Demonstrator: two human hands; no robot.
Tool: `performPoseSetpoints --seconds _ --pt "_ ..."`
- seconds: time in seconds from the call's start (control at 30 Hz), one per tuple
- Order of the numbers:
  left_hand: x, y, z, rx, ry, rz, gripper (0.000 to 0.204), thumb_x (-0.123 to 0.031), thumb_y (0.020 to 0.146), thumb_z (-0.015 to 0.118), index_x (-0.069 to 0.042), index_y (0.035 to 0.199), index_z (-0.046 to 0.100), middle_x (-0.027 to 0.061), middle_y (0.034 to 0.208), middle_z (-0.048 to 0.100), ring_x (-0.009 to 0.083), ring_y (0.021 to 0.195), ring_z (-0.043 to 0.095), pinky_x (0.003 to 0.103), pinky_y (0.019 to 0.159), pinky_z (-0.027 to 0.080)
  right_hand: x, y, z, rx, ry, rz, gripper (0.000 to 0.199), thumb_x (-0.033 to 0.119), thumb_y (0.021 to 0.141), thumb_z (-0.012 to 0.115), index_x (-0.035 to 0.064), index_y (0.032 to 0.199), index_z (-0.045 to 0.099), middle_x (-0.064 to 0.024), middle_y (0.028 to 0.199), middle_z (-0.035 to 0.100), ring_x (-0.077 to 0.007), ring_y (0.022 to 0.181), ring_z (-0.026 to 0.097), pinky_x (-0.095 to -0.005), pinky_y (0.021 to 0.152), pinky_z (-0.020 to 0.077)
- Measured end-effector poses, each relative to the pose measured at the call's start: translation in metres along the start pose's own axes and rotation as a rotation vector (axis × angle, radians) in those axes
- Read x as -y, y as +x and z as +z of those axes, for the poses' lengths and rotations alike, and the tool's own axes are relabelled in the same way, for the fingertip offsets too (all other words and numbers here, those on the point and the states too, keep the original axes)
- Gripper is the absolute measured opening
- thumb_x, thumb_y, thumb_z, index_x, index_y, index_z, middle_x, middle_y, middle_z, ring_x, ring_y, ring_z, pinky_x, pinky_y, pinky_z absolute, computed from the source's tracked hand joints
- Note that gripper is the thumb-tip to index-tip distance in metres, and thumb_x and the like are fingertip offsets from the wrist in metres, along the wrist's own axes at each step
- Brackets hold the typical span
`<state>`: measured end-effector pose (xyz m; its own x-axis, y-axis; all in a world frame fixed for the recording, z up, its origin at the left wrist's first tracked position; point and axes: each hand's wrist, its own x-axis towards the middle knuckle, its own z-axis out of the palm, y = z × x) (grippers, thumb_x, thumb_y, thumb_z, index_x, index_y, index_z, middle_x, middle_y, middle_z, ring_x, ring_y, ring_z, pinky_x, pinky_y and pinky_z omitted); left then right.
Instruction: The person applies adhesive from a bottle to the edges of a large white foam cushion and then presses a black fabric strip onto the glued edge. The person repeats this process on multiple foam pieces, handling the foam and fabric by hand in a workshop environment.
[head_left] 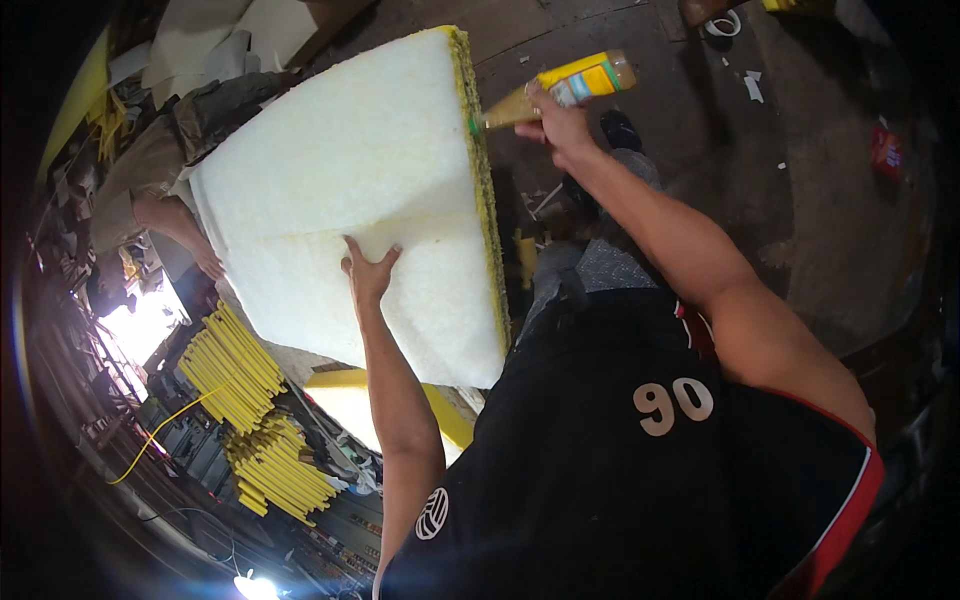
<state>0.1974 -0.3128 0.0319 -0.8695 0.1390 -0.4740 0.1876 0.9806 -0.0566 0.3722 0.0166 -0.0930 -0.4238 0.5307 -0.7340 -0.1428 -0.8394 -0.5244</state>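
A thick white padded slab (350,150) with a rough yellow edge fills the middle of the view. My left hand (370,278) lies on its white face, fingers spread, and the surface creases beside it. In my right hand (562,132) is a bottle (590,80) with a yellow label, its contents a dull yellowish colour. The bottle is tilted, its green tip at or very close to the slab's yellow edge; whether anything comes out I cannot tell. At the slab's far left edge another person's hand (205,255) rests against it.
Bundles of yellow strips (235,365) are stacked at the lower left, near a thin yellow cord (155,435). A yellow-edged piece (345,390) lies beneath the slab. On the dark floor at the right are a white tape roll (722,23), paper scraps and a red packet (885,150).
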Motion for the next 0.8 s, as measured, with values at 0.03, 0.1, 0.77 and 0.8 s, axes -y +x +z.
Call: performPoseSetpoints --seconds 0.03,0.1,0.77,0.8 --pt "0.000 0.001 0.000 0.004 -0.002 -0.004 0.120 -0.053 0.068 0.081 -0.007 0.156 0.013 0.0362 0.145 0.027 0.0490 0.128 0.044 0.048 0.105 0.041 -0.001 -0.009 -0.004 -0.001 -0.048 -0.012 0.039 0.027 0.090 0.070 0.0050 0.119 0.054 -0.0090 0.111 0.061 -0.0221 0.093 0.066 -0.0378 0.069 0.0642" --pt "0.001 0.001 0.001 0.014 -0.008 -0.014 0.119 -0.053 0.068 0.081 -0.007 0.156 0.014 0.0361 0.145 0.027 0.0491 0.128 0.044 0.048 0.106 0.041 0.007 0.002 0.007 -0.023 0.074 -0.062 0.040 0.026 0.089 0.071 0.0049 0.118 0.054 -0.0084 0.110 0.061 -0.0221 0.092 0.066 -0.0380 0.070 0.0640" --pt "0.008 0.002 0.006 -0.025 0.004 0.036 0.117 -0.059 0.070 0.078 -0.013 0.157 0.013 0.0372 0.149 0.022 0.0493 0.133 0.039 0.051 0.107 0.039 -0.040 -0.080 -0.012 -0.031 0.064 -0.021 0.043 0.031 0.090 0.071 0.0007 0.118 0.056 -0.0066 0.107 0.061 -0.0180 0.092 0.065 -0.0318 0.069 0.0633" --pt "0.009 -0.001 0.006 -0.028 0.010 0.040 0.117 -0.059 0.070 0.077 -0.014 0.157 0.013 0.0372 0.149 0.022 0.0494 0.133 0.039 0.051 0.107 0.039 -0.047 -0.092 -0.021 -0.047 0.049 0.044 0.043 0.031 0.090 0.071 0.0002 0.117 0.056 -0.0070 0.107 0.061 -0.0181 0.092 0.065 -0.0318 0.069 0.0632"
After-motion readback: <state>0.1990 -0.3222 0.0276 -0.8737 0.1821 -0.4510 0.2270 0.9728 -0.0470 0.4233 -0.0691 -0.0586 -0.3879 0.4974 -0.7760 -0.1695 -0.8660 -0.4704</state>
